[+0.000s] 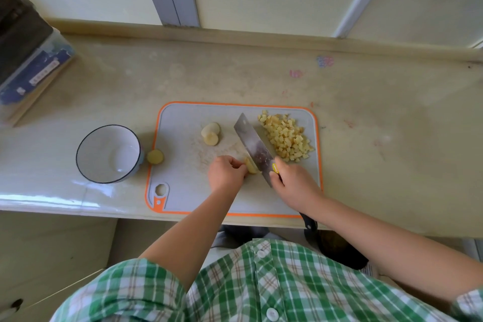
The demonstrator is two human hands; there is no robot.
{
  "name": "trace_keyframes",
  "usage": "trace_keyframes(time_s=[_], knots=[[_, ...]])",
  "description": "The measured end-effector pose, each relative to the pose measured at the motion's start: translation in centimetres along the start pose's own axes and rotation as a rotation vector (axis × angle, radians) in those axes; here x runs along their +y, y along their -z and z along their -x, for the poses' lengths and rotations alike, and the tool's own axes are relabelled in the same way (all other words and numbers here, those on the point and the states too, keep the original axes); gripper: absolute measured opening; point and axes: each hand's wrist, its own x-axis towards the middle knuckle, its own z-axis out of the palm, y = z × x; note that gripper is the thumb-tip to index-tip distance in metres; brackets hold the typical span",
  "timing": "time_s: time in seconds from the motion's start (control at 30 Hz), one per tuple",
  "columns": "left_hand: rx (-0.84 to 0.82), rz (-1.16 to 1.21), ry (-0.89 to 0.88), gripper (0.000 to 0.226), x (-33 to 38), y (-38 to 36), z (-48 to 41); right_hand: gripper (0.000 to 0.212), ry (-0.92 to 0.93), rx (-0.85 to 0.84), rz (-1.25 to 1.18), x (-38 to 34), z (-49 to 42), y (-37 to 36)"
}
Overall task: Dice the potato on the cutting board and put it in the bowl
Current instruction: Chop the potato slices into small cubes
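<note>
A grey cutting board (183,191) with an orange rim lies on the counter. My left hand (226,172) pins a small potato piece (251,167) to the board. Right beside that piece rests the blade of a cleaver (254,145), its handle gripped by my right hand (295,183). A heap of potato dice (286,136) lies at the board's far right. Two potato slices (211,133) sit near the board's middle. The white bowl (86,144) with a dark rim stands empty to the left of the board.
A round potato end (155,157) lies on the counter between bowl and board. A stack of boxes and books (28,70) sits at the far left. The wall runs along the back of the counter (392,125); its front edge is just below the board.
</note>
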Motion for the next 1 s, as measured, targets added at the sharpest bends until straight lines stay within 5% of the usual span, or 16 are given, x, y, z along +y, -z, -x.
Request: trace_keyframes(time_s=[0.47,0.73,0.9,1.0], knots=[[0.007,-0.039,0.014,0.011,0.4,0.0,-0.2,0.015,0.027,-0.101,0.024,-0.3,0.9,-1.3],[0.001,-0.083,-0.024,0.011,0.3,0.0,-0.4,0.013,0.037,-0.004,0.041,-0.1,0.7,-2.4],[-0.020,-0.208,-0.153,0.009,0.2,0.7,-0.4,0.018,0.024,0.121,-0.062,0.0,-0.3,-0.7],[0.006,-0.417,-0.424,0.014,0.2,1.4,-0.9,0.030,-0.069,0.217,-0.209,0.5,-0.5,1.4]])
